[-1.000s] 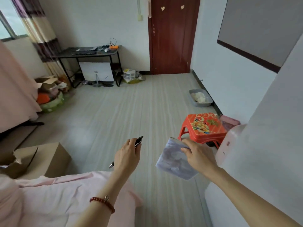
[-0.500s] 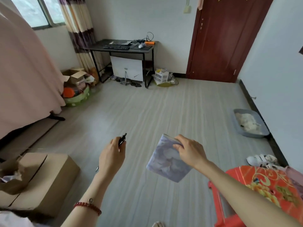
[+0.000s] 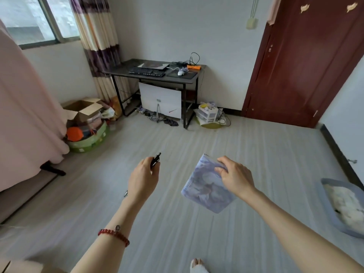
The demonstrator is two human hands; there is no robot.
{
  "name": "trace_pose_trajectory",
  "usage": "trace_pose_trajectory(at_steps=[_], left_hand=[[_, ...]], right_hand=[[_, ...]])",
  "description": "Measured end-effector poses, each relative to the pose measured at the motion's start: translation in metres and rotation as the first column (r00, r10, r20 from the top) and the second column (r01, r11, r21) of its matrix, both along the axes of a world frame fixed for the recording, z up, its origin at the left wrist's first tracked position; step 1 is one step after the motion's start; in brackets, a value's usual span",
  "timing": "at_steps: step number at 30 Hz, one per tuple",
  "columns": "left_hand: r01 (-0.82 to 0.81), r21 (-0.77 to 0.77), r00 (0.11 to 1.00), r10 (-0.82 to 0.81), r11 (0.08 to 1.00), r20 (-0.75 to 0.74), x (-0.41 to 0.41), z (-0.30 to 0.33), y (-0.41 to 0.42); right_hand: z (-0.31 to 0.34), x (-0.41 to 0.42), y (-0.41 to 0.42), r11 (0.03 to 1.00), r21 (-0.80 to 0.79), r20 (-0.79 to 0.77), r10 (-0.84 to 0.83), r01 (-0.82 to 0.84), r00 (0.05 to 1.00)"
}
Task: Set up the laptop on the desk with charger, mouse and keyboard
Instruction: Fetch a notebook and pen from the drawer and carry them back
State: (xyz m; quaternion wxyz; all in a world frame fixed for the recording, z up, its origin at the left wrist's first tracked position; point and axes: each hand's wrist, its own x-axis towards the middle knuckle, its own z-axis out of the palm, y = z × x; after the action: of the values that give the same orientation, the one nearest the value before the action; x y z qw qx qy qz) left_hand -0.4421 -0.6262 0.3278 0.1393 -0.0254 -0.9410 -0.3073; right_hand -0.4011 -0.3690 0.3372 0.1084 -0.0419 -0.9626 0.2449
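While both arms reach out over the floor (image 3: 197, 146), the left hand (image 3: 142, 179) is curled round a black pen (image 3: 155, 160), whose clip end sticks up past the fingers and whose tip shows below the wrist side. A red bead bracelet (image 3: 114, 236) circles that forearm. The right hand (image 3: 235, 177) pinches a pale blue-purple booklet (image 3: 204, 191) by its upper corner, thumb on the cover and fingers behind, so the booklet hangs tilted above the floor. The two hands are apart and neither touches the other's item.

Well across the room, against the far wall, stands the dark tabletop (image 3: 118, 70). On it lies a closed laptop (image 3: 153, 65) toward the back, with a black keyboard (image 3: 147, 71) just in front of it. To the right sits a dark mouse pad (image 3: 190, 75) carrying a white mouse (image 3: 180, 73). Behind the pad, black and white cables (image 3: 189, 62) tangle beside an orange block (image 3: 194, 67); whether any of this is the charger I cannot tell. Under the tabletop leans a white panel (image 3: 160, 100). A striped curtain (image 3: 96, 36) hangs to the left, a dark red door (image 3: 307, 62) stands to the right, and a grey tray (image 3: 325, 194) lies on the floor at the right edge.
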Motion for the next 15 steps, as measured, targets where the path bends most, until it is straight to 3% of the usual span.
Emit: trace_pose_trajectory(at_steps=[8, 15], left_hand=[[-0.132, -0.021, 0.990, 0.130, 0.991, -0.061, -0.231, 0.024, -0.015], [-0.258, -0.026, 0.966, 0.256, 0.966, -0.041, -0.413, -0.007, -0.079]], right_hand=[[0.018, -0.284, -0.022, 0.980, -0.024, 0.044, 0.198, -0.197, 0.979], [-0.005, -0.497, -0.079, 0.944, -0.022, 0.080, 0.330, -0.330, 0.940]])
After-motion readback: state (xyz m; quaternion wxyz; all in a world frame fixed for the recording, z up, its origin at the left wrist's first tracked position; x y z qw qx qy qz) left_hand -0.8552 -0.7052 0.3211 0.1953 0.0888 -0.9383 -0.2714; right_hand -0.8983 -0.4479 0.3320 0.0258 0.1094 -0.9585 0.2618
